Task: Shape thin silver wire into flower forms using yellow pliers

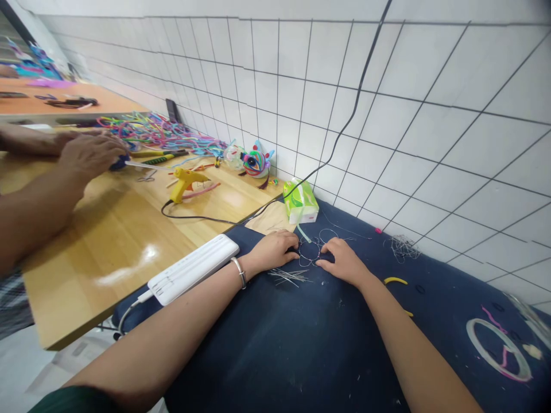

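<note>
A thin wire ring (pixel 309 249) lies on the dark blue cloth (pixel 275 338) between my two hands. My left hand (pixel 278 250), below a silver bracelet (pixel 240 273), pinches the ring's left side. On the opposite side, my right hand (pixel 341 259) has thumb and forefinger closed on the ring's right edge. Another wire loop (pixel 329 234) is just behind my right hand. Short cut wires (pixel 289 277) lie in a loose pile in front of my left hand.
A white power strip (pixel 193 268) lies left, beside the wooden table (pixel 116 246) with a yellow glue gun (pixel 185 182). Behind are a green tissue pack (pixel 300 202) and hanging black cable. Another person's hands (pixel 92 152) work at left. Tangled wire (pixel 403 248) lies right.
</note>
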A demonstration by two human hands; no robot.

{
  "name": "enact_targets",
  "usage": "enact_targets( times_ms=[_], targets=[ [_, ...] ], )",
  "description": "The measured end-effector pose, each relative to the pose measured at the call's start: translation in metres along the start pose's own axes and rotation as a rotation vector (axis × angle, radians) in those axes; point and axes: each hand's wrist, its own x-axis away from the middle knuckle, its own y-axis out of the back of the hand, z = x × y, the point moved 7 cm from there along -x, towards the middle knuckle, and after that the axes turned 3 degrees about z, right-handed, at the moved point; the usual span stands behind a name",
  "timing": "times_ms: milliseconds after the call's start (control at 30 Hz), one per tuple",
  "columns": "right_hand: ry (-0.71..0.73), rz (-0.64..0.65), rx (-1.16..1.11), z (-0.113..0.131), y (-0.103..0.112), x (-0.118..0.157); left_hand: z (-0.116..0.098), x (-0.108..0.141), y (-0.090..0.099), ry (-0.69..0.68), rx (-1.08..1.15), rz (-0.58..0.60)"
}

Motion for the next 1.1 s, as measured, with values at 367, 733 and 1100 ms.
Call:
enact_targets(
  times_ms=[367,733,1100],
  targets=[
    [-0.086,-0.004,0.097,0.008,-0.005,0.000,-0.003,0.000,-0.001,0.050,-0.079,-0.005],
    [-0.179,-0.011,0.157,0.014,-0.006,0.000,-0.001,0.001,-0.006,0.113,-0.099,0.023],
    [-0.144,0.158,0.033,0.001,-0.003,-0.007,-0.009,-0.001,-0.002,0.015,-0.002,0.012]
  ],
)
